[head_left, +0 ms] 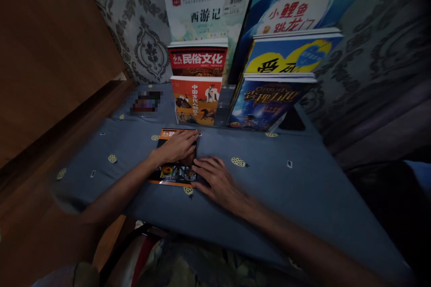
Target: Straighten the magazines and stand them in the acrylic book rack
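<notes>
A thin book with an orange-and-black cover (171, 172) lies flat on the blue-grey patterned cloth (286, 188) covering the table. My left hand (178, 145) rests flat on the book's upper half, fingers together. My right hand (213, 177) lies at the book's right edge, fingers spread, fingertips touching the cover. Neither hand grips it.
Behind the book, a tiered rack holds upright books: a red-and-orange pair (197, 87) on the left, blue ones (269, 101) on the right, taller ones (208, 9) behind. A wooden bed frame (50, 67) runs along the left. Patterned curtain hangs at the back.
</notes>
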`<control>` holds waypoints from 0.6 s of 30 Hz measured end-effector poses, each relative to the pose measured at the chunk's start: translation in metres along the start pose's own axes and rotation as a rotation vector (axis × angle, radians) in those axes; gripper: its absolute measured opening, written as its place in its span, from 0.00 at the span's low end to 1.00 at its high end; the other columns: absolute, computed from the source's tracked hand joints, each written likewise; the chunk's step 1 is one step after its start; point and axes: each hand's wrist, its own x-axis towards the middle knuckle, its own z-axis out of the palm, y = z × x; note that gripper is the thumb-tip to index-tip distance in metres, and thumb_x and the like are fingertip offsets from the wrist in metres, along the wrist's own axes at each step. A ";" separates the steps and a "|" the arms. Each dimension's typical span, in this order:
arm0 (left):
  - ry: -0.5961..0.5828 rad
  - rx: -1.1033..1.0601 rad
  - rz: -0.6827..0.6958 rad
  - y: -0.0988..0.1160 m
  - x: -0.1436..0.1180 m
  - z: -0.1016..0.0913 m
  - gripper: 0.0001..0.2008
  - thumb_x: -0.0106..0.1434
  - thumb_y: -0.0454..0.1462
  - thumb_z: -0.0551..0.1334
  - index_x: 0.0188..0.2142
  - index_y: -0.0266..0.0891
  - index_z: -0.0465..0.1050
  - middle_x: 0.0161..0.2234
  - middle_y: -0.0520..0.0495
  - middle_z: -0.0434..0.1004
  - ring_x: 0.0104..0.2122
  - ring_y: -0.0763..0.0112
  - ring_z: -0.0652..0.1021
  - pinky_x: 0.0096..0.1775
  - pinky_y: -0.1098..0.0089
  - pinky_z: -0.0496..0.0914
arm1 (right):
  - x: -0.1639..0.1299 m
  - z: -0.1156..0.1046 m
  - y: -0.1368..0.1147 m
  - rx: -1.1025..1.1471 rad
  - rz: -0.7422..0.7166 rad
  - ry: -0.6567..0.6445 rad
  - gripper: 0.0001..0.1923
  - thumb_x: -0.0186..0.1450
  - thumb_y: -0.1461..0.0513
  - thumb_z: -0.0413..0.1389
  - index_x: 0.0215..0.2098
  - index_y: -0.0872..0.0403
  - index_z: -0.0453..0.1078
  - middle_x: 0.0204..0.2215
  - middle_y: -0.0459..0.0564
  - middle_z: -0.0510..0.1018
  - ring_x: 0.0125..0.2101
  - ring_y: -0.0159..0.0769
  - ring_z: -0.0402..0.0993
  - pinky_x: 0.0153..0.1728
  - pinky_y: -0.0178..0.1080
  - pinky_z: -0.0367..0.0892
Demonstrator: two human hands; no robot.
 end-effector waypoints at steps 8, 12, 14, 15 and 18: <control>0.040 -0.090 -0.053 -0.020 -0.019 0.005 0.23 0.71 0.40 0.52 0.63 0.36 0.62 0.66 0.39 0.63 0.64 0.61 0.67 0.64 0.61 0.61 | 0.001 -0.005 -0.002 -0.027 -0.001 -0.028 0.19 0.67 0.57 0.60 0.54 0.55 0.74 0.54 0.59 0.79 0.53 0.48 0.73 0.54 0.56 0.66; 0.088 -0.109 -0.227 -0.043 -0.045 0.006 0.24 0.71 0.43 0.52 0.62 0.35 0.65 0.64 0.37 0.66 0.62 0.57 0.70 0.62 0.58 0.64 | 0.000 -0.004 0.000 -0.028 0.005 -0.042 0.19 0.67 0.57 0.59 0.55 0.54 0.74 0.54 0.58 0.78 0.54 0.48 0.72 0.54 0.56 0.66; 0.117 -0.124 -0.277 -0.052 -0.057 0.009 0.24 0.71 0.44 0.51 0.62 0.35 0.65 0.64 0.38 0.66 0.62 0.57 0.70 0.62 0.58 0.65 | 0.001 -0.005 0.000 -0.031 0.004 -0.049 0.19 0.67 0.56 0.59 0.54 0.53 0.74 0.54 0.58 0.79 0.54 0.48 0.72 0.55 0.56 0.65; 0.133 -0.134 -0.289 -0.056 -0.062 0.011 0.25 0.72 0.45 0.50 0.62 0.35 0.65 0.64 0.38 0.66 0.62 0.57 0.70 0.62 0.58 0.65 | 0.003 -0.006 0.001 -0.034 0.000 -0.059 0.19 0.67 0.56 0.59 0.54 0.53 0.74 0.53 0.58 0.79 0.54 0.49 0.72 0.56 0.56 0.64; 0.173 -0.150 -0.297 -0.059 -0.069 0.017 0.25 0.71 0.44 0.51 0.63 0.35 0.64 0.64 0.38 0.65 0.63 0.57 0.68 0.63 0.57 0.64 | 0.016 -0.008 0.003 -0.055 -0.008 -0.114 0.20 0.67 0.54 0.59 0.55 0.54 0.74 0.54 0.59 0.78 0.57 0.50 0.69 0.59 0.59 0.59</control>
